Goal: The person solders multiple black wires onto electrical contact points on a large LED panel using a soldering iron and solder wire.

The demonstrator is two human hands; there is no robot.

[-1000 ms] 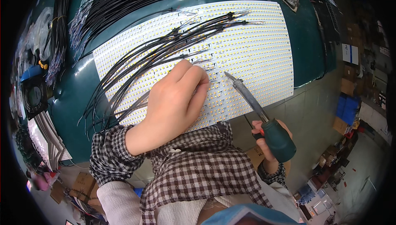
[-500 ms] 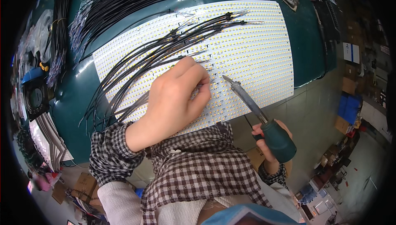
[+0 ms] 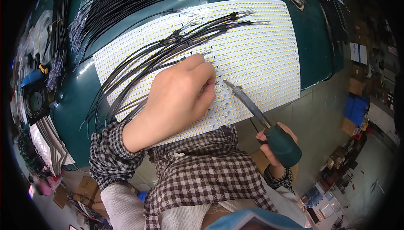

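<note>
Nearest, the right hand (image 3: 275, 145) is closed around the green handle of a soldering iron (image 3: 261, 120), whose tip has swung left over the last second and now sits just beside the left fingertips, so a joint looks about to be touched. The left hand (image 3: 179, 97) has barely shifted; fingers curled, it presses a black wire (image 3: 139, 72) onto the LED strip panel (image 3: 261, 53). The panel lies flat on the green table (image 3: 315, 32), white with rows of yellow dots, black leads fanning far-left.

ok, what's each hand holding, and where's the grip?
Right hand holds the soldering iron by its green handle. Left hand presses on the LED panel; whether its fingertips pinch a wire cannot be told.
</note>
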